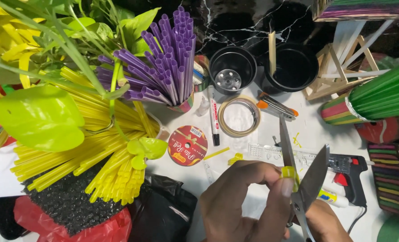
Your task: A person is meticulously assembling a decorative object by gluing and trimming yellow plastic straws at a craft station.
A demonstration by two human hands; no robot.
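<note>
1. One short yellow straw piece (289, 173) sits pinched between the thumb and fingertip of the left hand (244, 201), low in the middle of the view, right against the open blades of the scissors (300, 179).
2. Gripping the scissors from below is the right hand (327, 224); it is mostly cut off by the frame edge, so its hold on the handles is only likely, not plainly seen.
3. Under the hands lies a white surface (311, 130) with a clear ruler (275, 152), a black and red glue gun (349, 172) and a small yellow scrap (236, 158).
4. Farther up are a round red ribbon spool (187, 145), a marker pen (214, 118) and a tape roll (239, 116).
5. A striped cup (186, 105) holds a fan of purple straws (163, 62).
6. Two black pots stand behind: the left pot (232, 69) shows only its holed bottom, and the right pot (293, 67) has a wooden stick (272, 51) leaning in it.
7. At left, a big bundle of yellow straws (96, 148) spreads among green leaves (38, 116).
</note>
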